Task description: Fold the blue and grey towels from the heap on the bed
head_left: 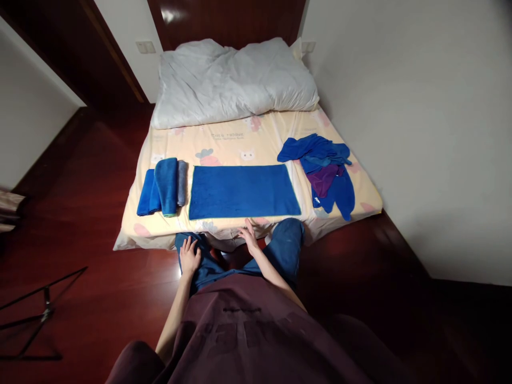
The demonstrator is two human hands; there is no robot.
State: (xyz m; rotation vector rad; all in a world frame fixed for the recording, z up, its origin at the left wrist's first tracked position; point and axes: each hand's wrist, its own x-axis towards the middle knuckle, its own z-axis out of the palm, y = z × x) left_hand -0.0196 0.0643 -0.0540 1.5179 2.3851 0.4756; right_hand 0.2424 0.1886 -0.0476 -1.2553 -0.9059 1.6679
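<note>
A blue towel (pixel 244 191) with a yellow-green edge lies spread flat near the front of the bed. My left hand (pixel 190 256) rests on my left thigh, fingers apart, holding nothing. Just below the towel's front edge, my right hand (pixel 249 237) is raised between my knees with its fingers spread; it is empty. To the left of the towel lie rolled or folded towels, among them a blue one (pixel 166 186) and a grey one (pixel 181 183). A loose heap of blue cloths (pixel 316 149) lies on the right, with a purple cloth (pixel 323 178) among them.
The bed (pixel 224 144) has a yellowish patterned sheet. A white quilt (pixel 236 80) is bunched at its far end, against a dark headboard (pixel 228 21). A wall (pixel 420 133) stands to the right. Black stand legs (pixel 46 309) are on the dark red floor (pixel 112 298) at left.
</note>
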